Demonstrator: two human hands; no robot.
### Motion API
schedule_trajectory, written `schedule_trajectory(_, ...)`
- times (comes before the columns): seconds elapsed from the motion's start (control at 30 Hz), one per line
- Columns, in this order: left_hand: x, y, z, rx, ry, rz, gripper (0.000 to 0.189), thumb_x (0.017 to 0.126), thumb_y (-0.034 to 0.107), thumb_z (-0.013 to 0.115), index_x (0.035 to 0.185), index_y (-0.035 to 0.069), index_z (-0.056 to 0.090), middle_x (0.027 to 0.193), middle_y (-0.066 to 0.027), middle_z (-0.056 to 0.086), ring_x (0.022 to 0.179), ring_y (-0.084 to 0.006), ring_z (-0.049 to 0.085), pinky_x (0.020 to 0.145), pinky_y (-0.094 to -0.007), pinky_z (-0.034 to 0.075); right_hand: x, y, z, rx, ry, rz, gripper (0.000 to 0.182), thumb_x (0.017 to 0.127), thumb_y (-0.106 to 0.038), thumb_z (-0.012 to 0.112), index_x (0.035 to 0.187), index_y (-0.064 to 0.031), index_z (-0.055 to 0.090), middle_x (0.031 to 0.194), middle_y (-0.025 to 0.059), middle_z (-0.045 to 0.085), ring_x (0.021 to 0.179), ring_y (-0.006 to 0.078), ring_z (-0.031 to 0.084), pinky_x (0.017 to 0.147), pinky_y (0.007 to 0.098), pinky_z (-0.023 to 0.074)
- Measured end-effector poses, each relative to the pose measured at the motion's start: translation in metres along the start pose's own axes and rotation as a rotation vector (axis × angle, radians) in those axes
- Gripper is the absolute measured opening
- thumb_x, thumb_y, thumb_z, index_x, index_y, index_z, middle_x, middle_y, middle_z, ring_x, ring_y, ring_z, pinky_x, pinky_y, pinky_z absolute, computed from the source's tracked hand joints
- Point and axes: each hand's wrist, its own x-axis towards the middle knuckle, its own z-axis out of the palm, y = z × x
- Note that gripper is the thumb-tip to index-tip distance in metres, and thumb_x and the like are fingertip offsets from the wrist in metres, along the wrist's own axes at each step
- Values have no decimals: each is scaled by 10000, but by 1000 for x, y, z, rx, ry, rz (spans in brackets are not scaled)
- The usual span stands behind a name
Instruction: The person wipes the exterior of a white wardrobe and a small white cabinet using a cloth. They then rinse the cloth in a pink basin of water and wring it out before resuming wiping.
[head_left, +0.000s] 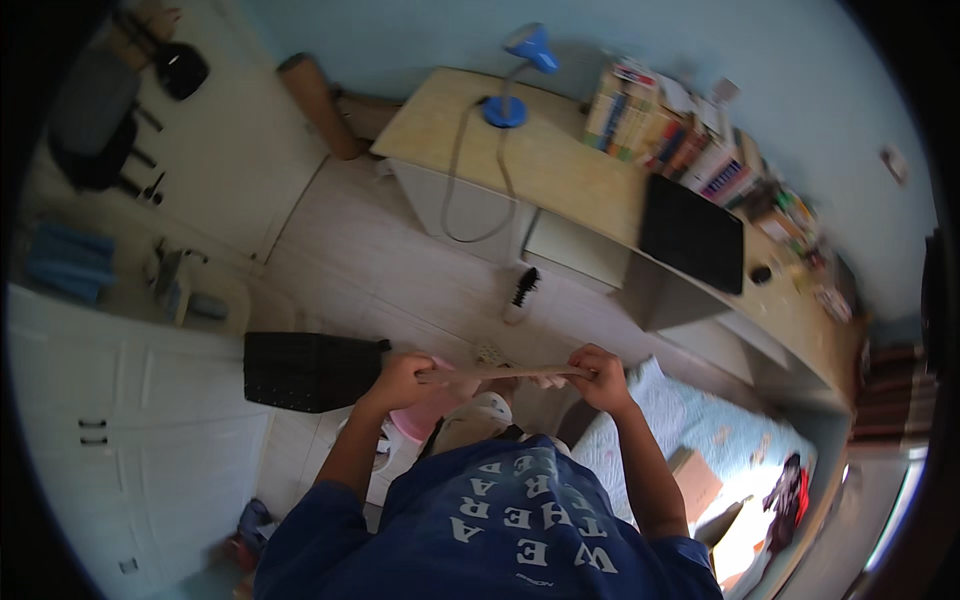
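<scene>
Stretched between my hands in front of my body is a light brown cloth (510, 372), seen nearly edge-on as a thin strip; its exact kind cannot be told. My left hand (401, 381) pinches one end, and my right hand (600, 376) grips the opposite end. Below the cloth, partly hidden by my left forearm and leg, a pink basin (412, 420) rests on the floor. A black slatted bin or crate (311, 372) stands beside my left hand. On the floor beyond lies a black-bristled brush (526, 289).
A long wooden desk (570, 169) bears a blue lamp (531, 49), a row of books (637, 120) and a black flat panel (690, 232). At right is a bed with a pale blue quilt (712, 420). White cabinets (180, 420) stand at left, near a washbasin (225, 300).
</scene>
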Motion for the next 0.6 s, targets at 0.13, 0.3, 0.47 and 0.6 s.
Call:
schedule_trajectory(0.13, 13, -19, -36, -72, 99, -366, 345, 733, 254, 796, 826, -40, 640, 794, -188, 640, 730, -318, 632, 646, -386, 492, 115, -2, 41, 142, -122, 239, 226, 828, -165, 685, 729, 31, 635, 569, 93, 531, 576, 97, 503, 540, 319, 436)
schedule_trajectory(0.3, 46, -49, -63, -464, 604, -762, 476, 818, 394, 725, 960, -56, 660, 834, -177, 689, 745, -294, 677, 626, -403, 516, 262, -36, 116, -214, -106, 84, 415, 825, -326, 669, 650, 34, 561, 576, 206, 547, 536, 303, 550, 546, 427, 432)
schedule_trajectory(0.47, 85, -20, -108, -1903, 919, -438, 418, 884, 366, 694, 1074, -3, 641, 915, -111, 686, 771, -229, 680, 631, -345, 558, 301, -120, 205, 24, -680, -214, 350, 815, -355, 692, 751, -16, 638, 700, 186, 627, 631, 330, 611, 624, 428, 469)
schedule_trajectory(0.6, 74, -53, -130, -1595, 1037, -537, 183, 919, 164, 653, 1019, 19, 607, 962, -76, 652, 824, -167, 638, 732, -304, 523, 337, -179, 229, 128, -1161, -462, 267, 856, -292, 697, 934, -37, 686, 860, 108, 699, 763, 222, 662, 696, 329, 507)
